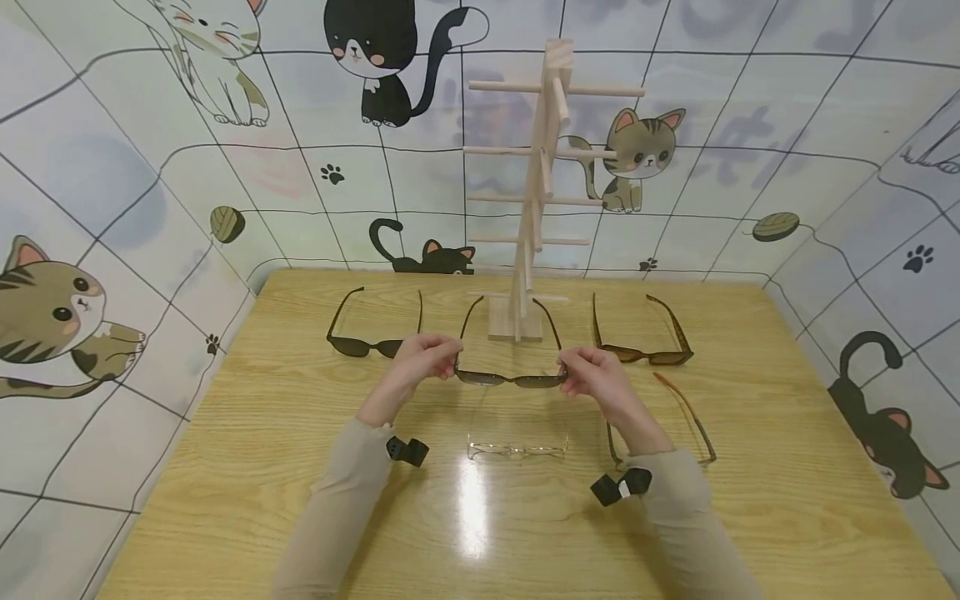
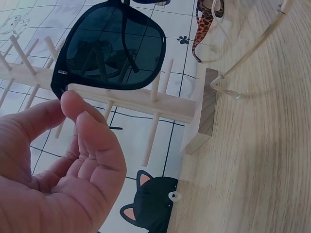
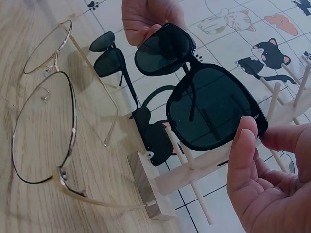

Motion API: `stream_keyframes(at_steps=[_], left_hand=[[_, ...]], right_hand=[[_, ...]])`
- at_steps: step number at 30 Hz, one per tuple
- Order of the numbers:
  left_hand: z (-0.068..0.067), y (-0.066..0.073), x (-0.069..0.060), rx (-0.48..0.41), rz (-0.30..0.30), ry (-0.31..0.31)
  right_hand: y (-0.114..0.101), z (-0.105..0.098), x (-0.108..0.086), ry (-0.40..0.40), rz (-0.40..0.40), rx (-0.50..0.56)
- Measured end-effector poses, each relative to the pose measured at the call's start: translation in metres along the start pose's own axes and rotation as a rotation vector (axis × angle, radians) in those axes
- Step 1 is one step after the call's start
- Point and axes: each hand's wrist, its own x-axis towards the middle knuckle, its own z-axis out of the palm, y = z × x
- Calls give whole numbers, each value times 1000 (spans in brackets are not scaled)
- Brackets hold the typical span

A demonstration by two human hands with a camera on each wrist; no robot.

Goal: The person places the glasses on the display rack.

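A pair of black sunglasses (image 1: pixel 540 382) with dark lenses is held above the table, temples pointing away toward the wooden rack. My left hand (image 1: pixel 428 359) pinches the frame's left corner between thumb and fingers. At the opposite corner, my right hand (image 1: pixel 597 377) pinches the frame the same way. The right wrist view shows both hands on the sunglasses (image 3: pixel 214 107). Below them on the table lie thin metal-rimmed eyeglasses (image 1: pixel 516 450). Another pair of glasses (image 1: pixel 697 421) is partly hidden behind my right wrist.
A wooden display rack (image 1: pixel 536 183) with several crosswise pegs stands at the table's back. Other black sunglasses (image 1: pixel 352 347) lie at the left, partly behind my left hand. Brown tortoiseshell sunglasses (image 1: pixel 667 357) lie at the right. Cat-print walls (image 1: pixel 315 225) enclose the wooden table (image 1: pixel 247 467).
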Motion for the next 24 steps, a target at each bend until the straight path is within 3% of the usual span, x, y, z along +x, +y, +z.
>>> stream_keyframes(at_steps=[9, 16, 24], left_hand=[[4, 6, 10, -25, -32, 11], [7, 9, 21, -44, -14, 15], [10, 13, 32, -88, -51, 35]], right_hand=[[-2, -6, 9, 33, 23, -7], [-6, -10, 18, 58, 34, -12], [-12, -16, 26, 69, 59, -18]])
